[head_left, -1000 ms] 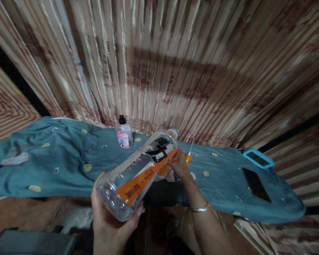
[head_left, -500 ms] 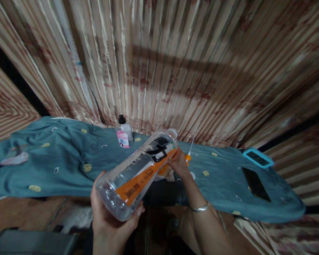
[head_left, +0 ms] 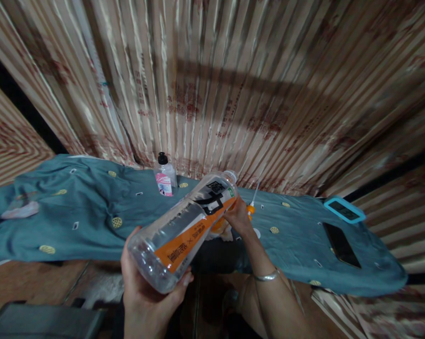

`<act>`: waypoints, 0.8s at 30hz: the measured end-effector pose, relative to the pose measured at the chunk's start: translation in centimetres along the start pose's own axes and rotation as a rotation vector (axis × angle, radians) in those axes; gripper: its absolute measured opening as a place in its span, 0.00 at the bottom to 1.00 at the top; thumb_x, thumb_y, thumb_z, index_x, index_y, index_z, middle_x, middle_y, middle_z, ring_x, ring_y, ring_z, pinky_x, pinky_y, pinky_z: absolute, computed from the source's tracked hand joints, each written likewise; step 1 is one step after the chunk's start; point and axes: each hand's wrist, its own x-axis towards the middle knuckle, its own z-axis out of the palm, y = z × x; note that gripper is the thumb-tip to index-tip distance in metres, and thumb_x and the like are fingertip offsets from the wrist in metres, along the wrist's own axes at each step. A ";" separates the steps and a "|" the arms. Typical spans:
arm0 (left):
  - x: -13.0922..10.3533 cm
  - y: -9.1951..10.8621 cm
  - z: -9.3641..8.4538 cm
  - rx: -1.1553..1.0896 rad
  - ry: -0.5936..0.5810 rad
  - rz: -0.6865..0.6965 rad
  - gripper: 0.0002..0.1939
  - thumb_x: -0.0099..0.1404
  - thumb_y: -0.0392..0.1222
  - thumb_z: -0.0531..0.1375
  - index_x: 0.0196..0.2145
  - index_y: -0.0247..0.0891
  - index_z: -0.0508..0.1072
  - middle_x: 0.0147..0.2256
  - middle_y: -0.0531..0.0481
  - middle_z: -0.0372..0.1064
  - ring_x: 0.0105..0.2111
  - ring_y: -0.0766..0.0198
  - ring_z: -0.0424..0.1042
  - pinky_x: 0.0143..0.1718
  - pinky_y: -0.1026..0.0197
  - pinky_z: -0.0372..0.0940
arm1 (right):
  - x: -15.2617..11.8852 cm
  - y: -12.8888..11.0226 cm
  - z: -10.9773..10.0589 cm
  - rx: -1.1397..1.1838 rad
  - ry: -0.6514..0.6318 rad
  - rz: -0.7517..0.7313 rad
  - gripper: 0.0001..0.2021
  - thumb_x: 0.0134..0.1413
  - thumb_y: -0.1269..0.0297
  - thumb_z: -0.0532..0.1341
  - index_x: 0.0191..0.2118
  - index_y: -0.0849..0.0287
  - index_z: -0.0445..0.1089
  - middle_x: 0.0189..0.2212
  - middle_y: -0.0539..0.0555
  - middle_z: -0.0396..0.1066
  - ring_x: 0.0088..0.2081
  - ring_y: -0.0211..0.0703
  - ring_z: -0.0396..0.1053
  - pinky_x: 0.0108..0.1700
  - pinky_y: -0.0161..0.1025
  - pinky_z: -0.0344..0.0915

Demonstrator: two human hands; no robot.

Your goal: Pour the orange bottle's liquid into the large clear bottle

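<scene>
A large clear plastic bottle (head_left: 184,230) with an orange and black label is held tilted, its open-looking neck up to the right. My left hand (head_left: 149,292) is wrapped round its base. Near the neck, my right hand (head_left: 238,214) grips the bottle, with fingers partly hidden behind it. Just right of that hand lies an orange object with a thin pale tube (head_left: 251,208). A small clear bottle (head_left: 165,179) with a black cap and pink label stands behind the large one. Something orange and pale under the large bottle is mostly hidden.
The surface has a teal patterned cloth (head_left: 92,207). At the right lie a blue-framed device (head_left: 344,210) and a dark phone (head_left: 341,245). A crumpled pale item (head_left: 20,210) is at the far left. A striped curtain (head_left: 212,94) hangs behind; a grey box (head_left: 43,322) sits lower left.
</scene>
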 end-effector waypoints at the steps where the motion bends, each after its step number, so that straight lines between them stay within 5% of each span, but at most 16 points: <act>1: 0.0 0.0 0.0 0.000 -0.002 -0.002 0.67 0.34 0.44 0.84 0.69 0.36 0.61 0.59 0.33 0.69 0.39 0.53 0.80 0.26 0.65 0.75 | 0.0 0.0 0.0 -0.005 0.002 0.001 0.37 0.37 0.60 0.80 0.57 0.56 0.73 0.51 0.59 0.82 0.51 0.61 0.80 0.57 0.59 0.76; 7: 0.0 -0.2 -0.3 0.040 -0.018 0.033 0.65 0.37 0.47 0.84 0.69 0.37 0.61 0.61 0.33 0.68 0.48 0.46 0.79 0.30 0.64 0.77 | 0.0 -0.1 0.0 -0.046 0.020 0.017 0.38 0.36 0.59 0.80 0.57 0.55 0.73 0.52 0.59 0.82 0.51 0.62 0.80 0.59 0.62 0.74; 13: -0.1 0.0 0.0 -0.003 -0.008 0.008 0.67 0.35 0.45 0.84 0.70 0.35 0.60 0.60 0.32 0.68 0.39 0.53 0.79 0.26 0.65 0.76 | 0.0 0.0 0.0 -0.021 0.016 -0.014 0.36 0.37 0.59 0.80 0.57 0.54 0.74 0.52 0.58 0.82 0.51 0.61 0.80 0.58 0.60 0.75; 24: -0.1 -0.2 -0.1 0.006 -0.015 0.027 0.63 0.38 0.43 0.83 0.69 0.36 0.61 0.61 0.33 0.67 0.46 0.50 0.78 0.29 0.66 0.76 | 0.0 -0.3 0.0 -0.047 0.017 0.004 0.38 0.37 0.62 0.79 0.58 0.54 0.73 0.52 0.59 0.82 0.52 0.62 0.80 0.59 0.62 0.74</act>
